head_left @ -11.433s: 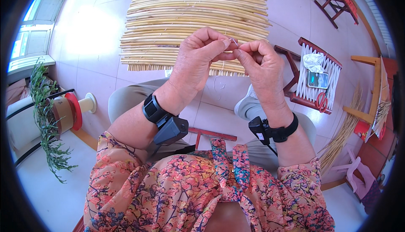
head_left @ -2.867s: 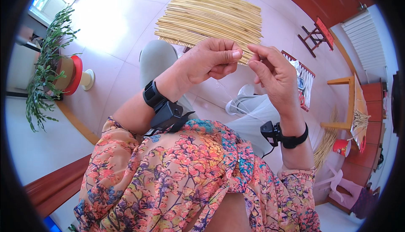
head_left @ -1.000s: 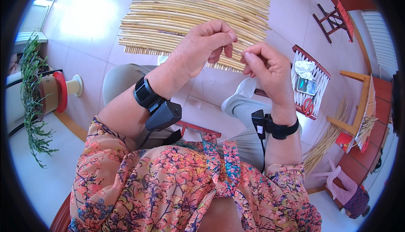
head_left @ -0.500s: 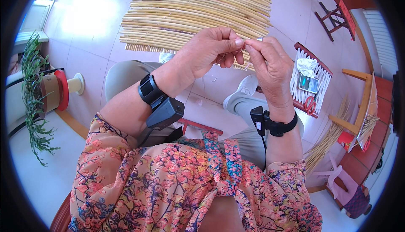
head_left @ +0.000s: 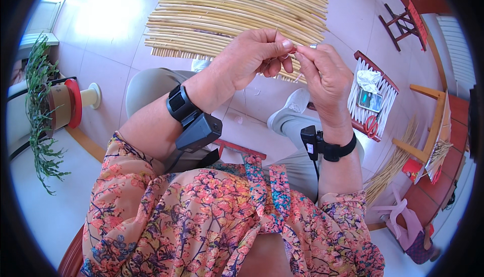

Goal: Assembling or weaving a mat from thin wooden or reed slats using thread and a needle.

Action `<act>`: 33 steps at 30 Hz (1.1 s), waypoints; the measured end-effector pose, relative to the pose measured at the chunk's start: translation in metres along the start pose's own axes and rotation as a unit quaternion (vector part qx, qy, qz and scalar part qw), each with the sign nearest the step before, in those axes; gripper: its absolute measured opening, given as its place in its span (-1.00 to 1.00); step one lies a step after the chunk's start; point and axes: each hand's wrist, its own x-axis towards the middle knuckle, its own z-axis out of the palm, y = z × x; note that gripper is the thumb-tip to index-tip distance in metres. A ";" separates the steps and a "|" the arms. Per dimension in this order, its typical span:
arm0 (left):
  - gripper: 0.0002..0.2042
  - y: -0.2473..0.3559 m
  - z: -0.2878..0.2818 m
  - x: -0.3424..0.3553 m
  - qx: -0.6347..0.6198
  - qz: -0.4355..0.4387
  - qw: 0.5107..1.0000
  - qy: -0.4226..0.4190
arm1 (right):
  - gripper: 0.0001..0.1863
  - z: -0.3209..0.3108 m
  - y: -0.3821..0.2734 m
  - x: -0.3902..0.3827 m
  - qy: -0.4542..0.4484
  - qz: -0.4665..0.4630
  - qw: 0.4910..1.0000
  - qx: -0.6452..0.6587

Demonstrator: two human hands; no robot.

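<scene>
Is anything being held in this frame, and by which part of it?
What looks like a thin thread, pinched in the fingertips of the left hand and right hand. Whether they grip its end or middle cannot be told.

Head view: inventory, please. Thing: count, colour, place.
Stalk mat: 1, yellow, top centre.
Thread: count unclear, pale, at the fingertips.
Cord stool: 1, dark red and white, right.
Phone: 1, pale edges, on that stool.
Crumpled wad: 1, white, beside the phone.
Scissors: 1 pair, red, same stool.
Second stool: 1, red top, upper right.
Wooden frame: 1, orange, far right.
Loose stalks: one bunch, straw, beside that frame.
Plant: 1, green, far left.
Unclear shape: 1, pink, lower right.
Shoe: 1, white, below the mat.
Floral top: 1, multicoloured, bottom.
Wrist devices: 2, black, one per wrist.
Left hand: 1, bare, pinching thread.
Right hand: 1, bare, pinching beside it.
</scene>
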 end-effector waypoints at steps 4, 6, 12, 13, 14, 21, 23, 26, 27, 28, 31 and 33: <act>-0.84 -0.003 0.001 0.000 0.004 -0.001 1.000 -0.001 | -0.84 0.003 0.002 0.000 0.006 -0.020 0.999 -0.048; -0.84 -0.005 0.000 -0.001 0.025 0.001 1.000 0.002 | -0.84 0.004 0.002 -0.002 0.004 -0.026 0.998 -0.050; -0.81 -0.004 -0.008 0.001 0.100 0.014 0.995 -0.024 | -0.84 0.005 0.003 0.001 0.002 0.054 0.998 0.026; -0.81 -0.004 -0.008 0.001 0.099 0.013 0.995 -0.024 | -0.83 0.004 0.005 0.001 -0.027 0.054 0.997 0.049; -0.81 -0.005 -0.009 0.001 0.113 0.013 0.993 -0.027 | -0.82 0.003 0.006 -0.001 -0.055 0.054 0.994 0.071; -0.82 -0.005 -0.012 0.004 0.091 -0.018 0.995 -0.046 | -0.90 0.002 0.008 -0.002 -0.047 0.036 0.998 -0.001; -0.84 -0.003 -0.012 0.005 0.121 -0.013 0.991 -0.050 | -0.95 0.000 0.013 -0.002 -0.026 0.091 0.996 0.003; -0.88 -0.001 -0.020 0.005 0.194 -0.032 0.979 -0.045 | -0.96 -0.003 0.011 -0.001 -0.012 0.149 0.988 0.037; -0.88 -0.001 -0.023 0.005 0.238 -0.056 0.969 -0.034 | -0.96 -0.003 0.011 -0.002 -0.013 0.148 0.988 0.038; -0.88 -0.007 -0.026 0.006 0.238 -0.056 0.969 -0.032 | -0.97 -0.003 0.012 -0.002 -0.022 0.144 0.989 0.038; -0.79 -0.020 -0.028 0.008 0.545 0.303 0.776 0.099 | -0.97 -0.003 0.010 0.000 -0.051 0.118 0.991 0.035; -0.70 -0.011 -0.010 0.005 0.355 0.249 0.901 0.023 | -0.97 -0.001 0.010 -0.001 -0.069 0.096 0.992 0.034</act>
